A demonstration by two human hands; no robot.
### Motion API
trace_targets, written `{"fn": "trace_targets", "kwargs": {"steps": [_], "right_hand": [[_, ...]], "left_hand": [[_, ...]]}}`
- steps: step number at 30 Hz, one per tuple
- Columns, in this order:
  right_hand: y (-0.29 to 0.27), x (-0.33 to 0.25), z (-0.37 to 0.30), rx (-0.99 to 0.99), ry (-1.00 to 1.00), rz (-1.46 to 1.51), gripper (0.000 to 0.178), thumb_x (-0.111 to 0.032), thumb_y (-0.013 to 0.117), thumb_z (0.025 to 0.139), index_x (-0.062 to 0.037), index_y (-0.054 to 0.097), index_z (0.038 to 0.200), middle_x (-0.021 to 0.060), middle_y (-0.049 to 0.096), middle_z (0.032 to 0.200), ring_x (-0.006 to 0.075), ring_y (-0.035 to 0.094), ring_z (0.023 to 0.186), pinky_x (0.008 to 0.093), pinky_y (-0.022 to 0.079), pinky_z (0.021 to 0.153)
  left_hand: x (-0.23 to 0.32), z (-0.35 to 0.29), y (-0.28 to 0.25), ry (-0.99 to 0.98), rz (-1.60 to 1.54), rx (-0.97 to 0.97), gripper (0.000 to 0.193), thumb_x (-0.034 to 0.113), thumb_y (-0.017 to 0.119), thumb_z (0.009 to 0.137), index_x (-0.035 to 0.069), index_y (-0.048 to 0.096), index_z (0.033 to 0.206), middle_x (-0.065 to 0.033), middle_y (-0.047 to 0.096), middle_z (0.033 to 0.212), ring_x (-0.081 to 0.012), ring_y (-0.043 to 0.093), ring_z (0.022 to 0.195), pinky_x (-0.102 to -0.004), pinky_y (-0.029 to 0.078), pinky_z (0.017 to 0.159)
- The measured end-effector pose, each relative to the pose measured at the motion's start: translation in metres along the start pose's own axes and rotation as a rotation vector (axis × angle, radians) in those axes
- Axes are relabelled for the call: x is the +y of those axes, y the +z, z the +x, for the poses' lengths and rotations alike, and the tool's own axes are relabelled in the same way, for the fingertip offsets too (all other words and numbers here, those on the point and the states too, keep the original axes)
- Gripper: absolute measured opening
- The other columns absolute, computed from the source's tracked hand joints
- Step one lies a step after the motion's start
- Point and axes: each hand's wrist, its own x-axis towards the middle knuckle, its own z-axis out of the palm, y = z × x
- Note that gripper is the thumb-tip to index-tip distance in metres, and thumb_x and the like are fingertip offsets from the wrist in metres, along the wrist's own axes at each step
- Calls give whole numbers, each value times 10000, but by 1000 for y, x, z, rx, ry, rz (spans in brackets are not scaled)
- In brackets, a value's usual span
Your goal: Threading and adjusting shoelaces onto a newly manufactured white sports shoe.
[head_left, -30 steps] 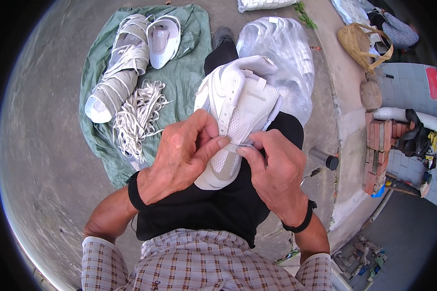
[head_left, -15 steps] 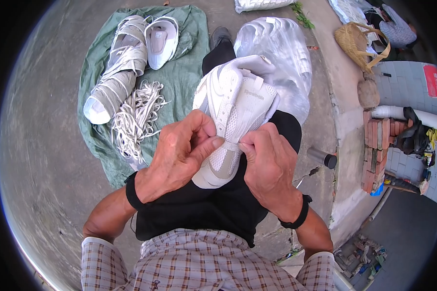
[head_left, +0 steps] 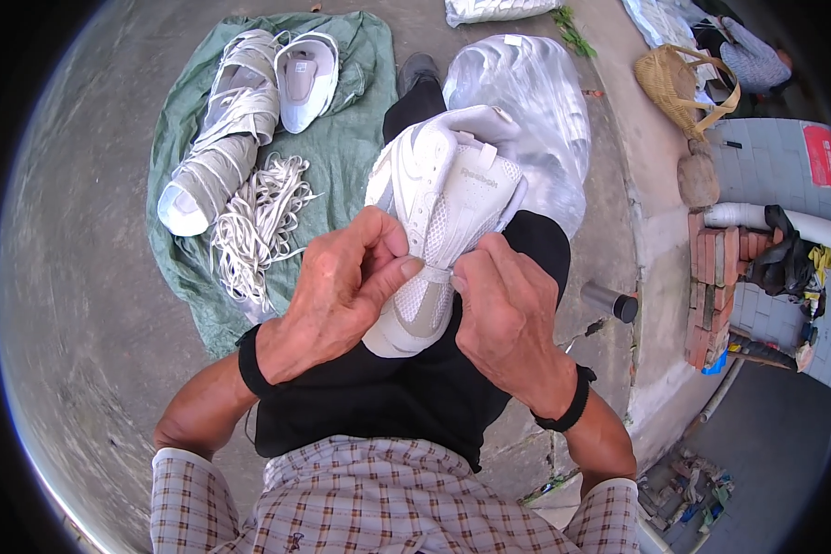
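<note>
A white and beige sneaker (head_left: 462,189) rests on my lap, its toe toward me and its tongue standing up. A short stretch of white shoelace (head_left: 435,274) crosses the bottom of the lacing opening. My left hand (head_left: 346,291) pinches one side of it between thumb and forefinger at the eyelets. On the opposite side, my right hand (head_left: 508,309) is closed on the lace, its fingertips pressed against the shoe. The lace ends are hidden by my fingers. To the left, a heap of loose white shoelaces (head_left: 266,226) lies on a green sheet (head_left: 351,175).
Bundled white shoe uppers (head_left: 214,171) and a single upper (head_left: 307,83) lie on the sheet. A clear plastic bag (head_left: 535,111) of white items sits beyond my knee. A dark-capped bottle (head_left: 609,302), stacked bricks (head_left: 711,286) and a wicker basket (head_left: 669,83) are at right.
My right hand has shifted slightly left and down along the lace, and more of the lace band shows. The left hand stays nearly in place.
</note>
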Motion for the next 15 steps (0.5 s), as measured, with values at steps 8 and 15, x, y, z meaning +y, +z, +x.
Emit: {"fn": "trace_targets", "kwargs": {"steps": [8,15], "right_hand": [[4,-6,1,63,60,97,170,68,703,779,-2,573,863,133,538,817,340,597,661,422,462,584],[5,-1,-5,99,58,112,172,59,729,778,9,605,886,129,551,831,330,625,666,404,483,580]], "left_hand": [[-1,-4,3,61,61,33,160,62,742,916,26,598,973,1,566,739,-84,504,641,-250,422,586],[12,3,-2,556,548,87,250,0,769,792,38,740,1037,-90,646,912,-228,662,700,-344,539,597]]}}
